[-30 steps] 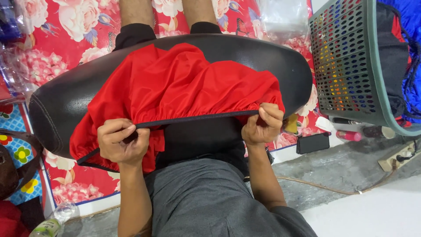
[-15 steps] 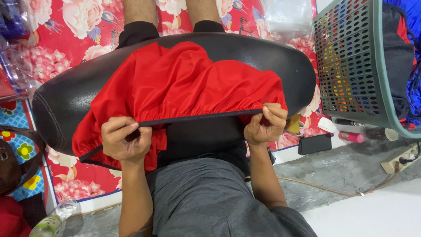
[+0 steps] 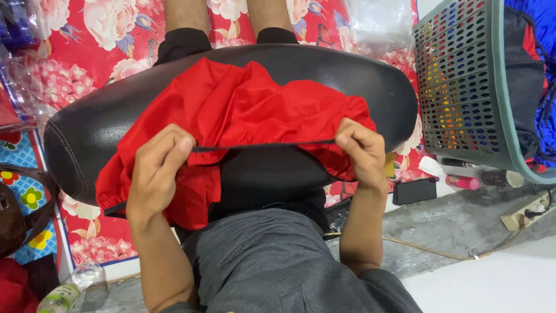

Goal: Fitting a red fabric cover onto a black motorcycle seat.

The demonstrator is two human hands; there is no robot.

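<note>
A red garment [image 3: 255, 110] with a black-trimmed edge lies crumpled over a black padded cushion [image 3: 336, 75] on my lap. My left hand [image 3: 156, 165] pinches the black edge at its left end. My right hand [image 3: 362, 150] pinches the same edge at its right end. The black trim [image 3: 263, 145] is stretched straight between the two hands. Part of the red cloth hangs off the cushion's near left side, below my left hand.
A green perforated laundry basket [image 3: 463, 98] with dark and blue clothes stands at the right. A black phone [image 3: 416, 191], a pink tube [image 3: 462, 182] and a power strip [image 3: 527, 211] lie on the grey floor. A plastic bottle [image 3: 69, 290] lies at bottom left on the floral mat [image 3: 75, 35].
Both hands have lifted the trimmed edge slightly toward the camera and keep it taut; the view has shifted a little, and the garment sits much as before.
</note>
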